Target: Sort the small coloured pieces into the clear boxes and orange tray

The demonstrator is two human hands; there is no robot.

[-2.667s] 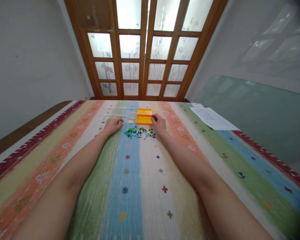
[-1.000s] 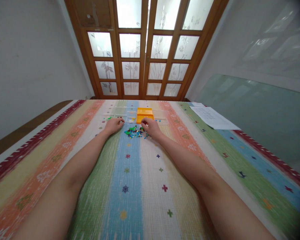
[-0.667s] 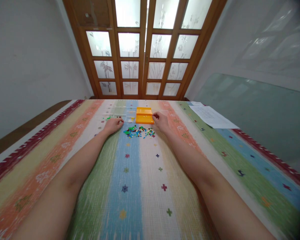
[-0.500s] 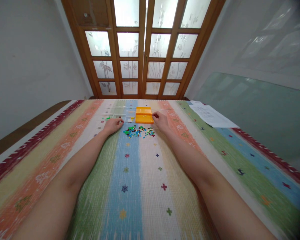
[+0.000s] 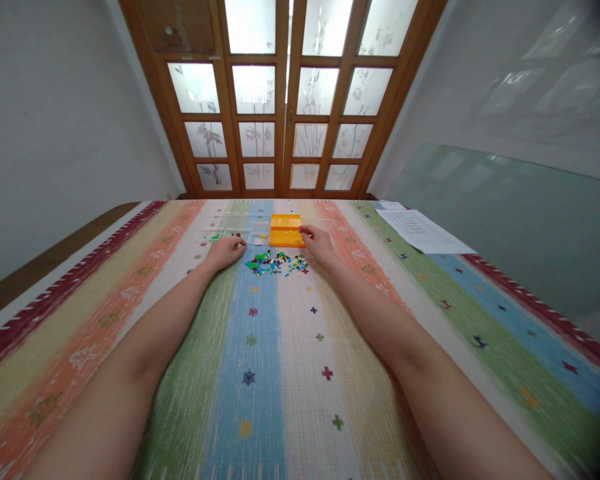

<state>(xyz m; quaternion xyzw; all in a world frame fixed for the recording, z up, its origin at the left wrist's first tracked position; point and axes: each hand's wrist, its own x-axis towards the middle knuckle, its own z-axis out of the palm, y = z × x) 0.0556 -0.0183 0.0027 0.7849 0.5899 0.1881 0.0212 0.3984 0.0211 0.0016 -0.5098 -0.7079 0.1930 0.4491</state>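
Note:
An opened yellow-orange plastic box (image 5: 286,238) lies on the striped tablecloth with its lid tilted back. My right hand (image 5: 319,243) is at the box's right side, thumb and fingers pinched together by its edge; anything between the fingertips is too small to make out. In front of the box is a loose pile of tiny coloured pieces (image 5: 276,263), green, blue, dark red, white and yellow. My left hand (image 5: 226,251) rests on the cloth left of the pile, fingers curled in to the thumb. Whether it holds a piece is hidden.
A clear tray (image 5: 256,230) lies around and behind the box, with small green pieces (image 5: 214,237) and yellow pieces (image 5: 263,237) towards its left. Printed paper sheets (image 5: 423,231) lie at the right, near a glass panel (image 5: 510,220). Wooden glazed doors (image 5: 285,133) stand behind the table.
My right hand was over the pile a second ago, then went back to the box's right side. It has since shifted slightly left. The left hand stays in place.

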